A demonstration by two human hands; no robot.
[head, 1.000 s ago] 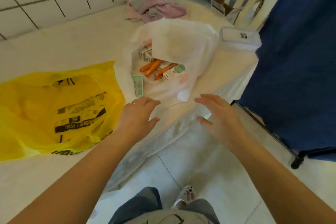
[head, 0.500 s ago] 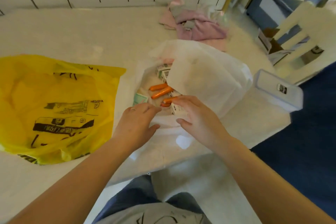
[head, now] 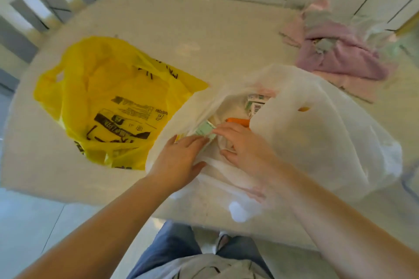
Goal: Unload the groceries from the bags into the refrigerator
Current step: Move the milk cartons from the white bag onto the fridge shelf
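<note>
Now reaching into the mouth of the white bag (head: 306, 133), where half a second ago only hovering at its rim. Left hand (head: 179, 161) flat, fingers straight, pressing the rim down by the green carton (head: 205, 130); right hand (head: 244, 147) relaxed, fingertips touching that carton, nothing held yet. Probably light, stiff, easily crushed, best pinched across its narrow sides, with orange carrots (head: 238, 122) just beyond.
</note>
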